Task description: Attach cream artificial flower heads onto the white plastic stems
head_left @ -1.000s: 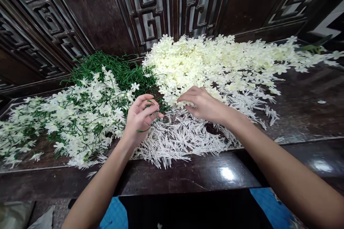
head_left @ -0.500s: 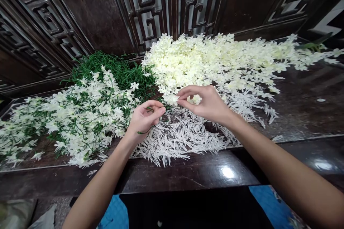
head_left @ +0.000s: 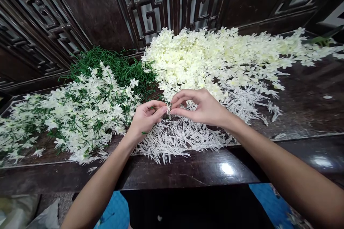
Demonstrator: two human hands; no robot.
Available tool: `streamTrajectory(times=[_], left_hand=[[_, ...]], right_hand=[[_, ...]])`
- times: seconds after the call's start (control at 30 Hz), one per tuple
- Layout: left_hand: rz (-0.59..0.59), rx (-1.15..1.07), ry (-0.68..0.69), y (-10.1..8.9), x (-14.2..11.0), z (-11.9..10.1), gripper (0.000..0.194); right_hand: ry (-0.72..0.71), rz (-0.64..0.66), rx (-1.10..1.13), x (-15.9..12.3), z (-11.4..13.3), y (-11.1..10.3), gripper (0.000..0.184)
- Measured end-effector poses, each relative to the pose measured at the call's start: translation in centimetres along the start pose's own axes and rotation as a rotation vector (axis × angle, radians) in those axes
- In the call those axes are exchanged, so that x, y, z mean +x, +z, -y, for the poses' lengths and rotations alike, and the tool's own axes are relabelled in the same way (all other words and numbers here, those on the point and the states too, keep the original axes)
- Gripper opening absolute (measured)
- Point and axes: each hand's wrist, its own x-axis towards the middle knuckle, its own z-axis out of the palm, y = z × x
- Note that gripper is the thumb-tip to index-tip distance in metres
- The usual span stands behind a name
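Observation:
My left hand [head_left: 147, 116] is closed in a pinch, its thumb and forefinger on a green artificial flower stem [head_left: 145, 132], a bit of which shows near the wrist. Facing it, my right hand [head_left: 197, 106] pinches a small white artificial flower [head_left: 168, 108] at the stem's tip; the fingertips of both hands nearly meet there and hide most of it. Below the hands lies a spread of thin white stamens [head_left: 182, 137]. Behind them is a heap of loose cream flower heads [head_left: 185, 57].
Bare green stems [head_left: 107, 61] are piled at the back left. Stemmed white flowers [head_left: 91, 114] cover the left of the dark wooden bench [head_left: 193, 175]. A carved wooden backrest [head_left: 150, 3] rises behind. One small white piece [head_left: 327, 97] lies at the right.
My right hand has moved slightly left and down, bringing the flower to the stem in my left hand. The left hand stays almost in place. The view has shifted a little.

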Motion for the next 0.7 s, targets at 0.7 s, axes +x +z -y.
streamTrajectory(times=[0.7], left_hand=[[-0.035,0.16,-0.013,-0.6,-0.1,-0.2,0.019]], right_hand=[[0.152,0.18,-0.195,0.1,-0.2,-0.7,0.018]])
